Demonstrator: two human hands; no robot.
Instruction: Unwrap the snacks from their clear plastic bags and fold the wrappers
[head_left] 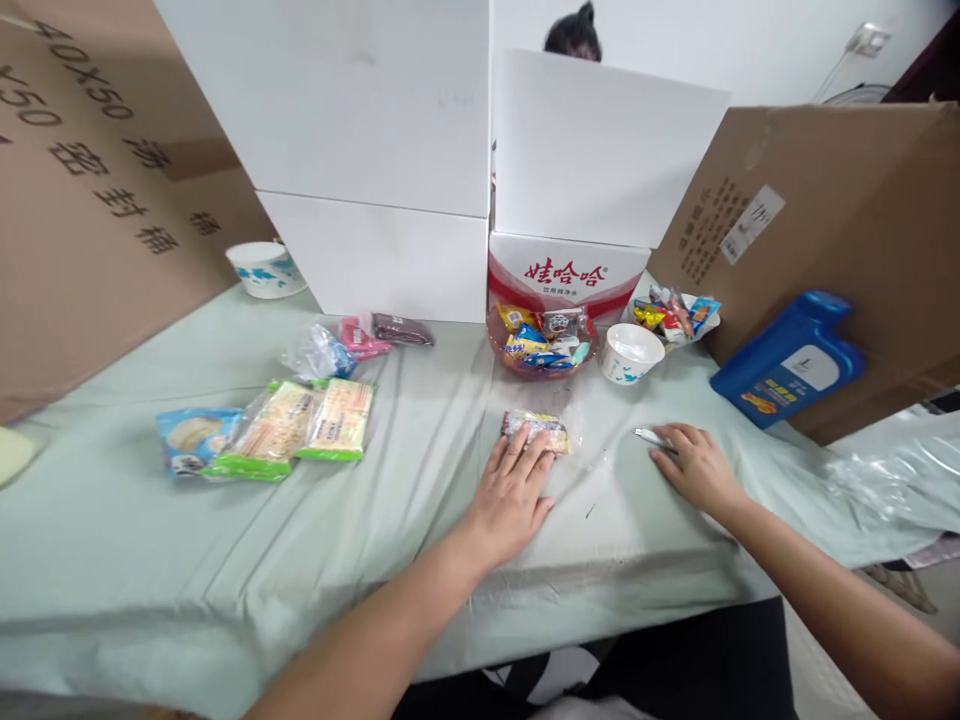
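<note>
Crinkly plastic snack packet (536, 432) lies on the green cloth (375, 520), pinned by the flat, open left hand (514, 495) so it cannot slide. Right hand (699, 467) rests palm-down, unclenched, fingertips touching a slim silvery object (649, 436).

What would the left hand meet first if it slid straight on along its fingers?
The left hand already touches a small snack packet; beyond it, probably the bowl of sweets.
</note>
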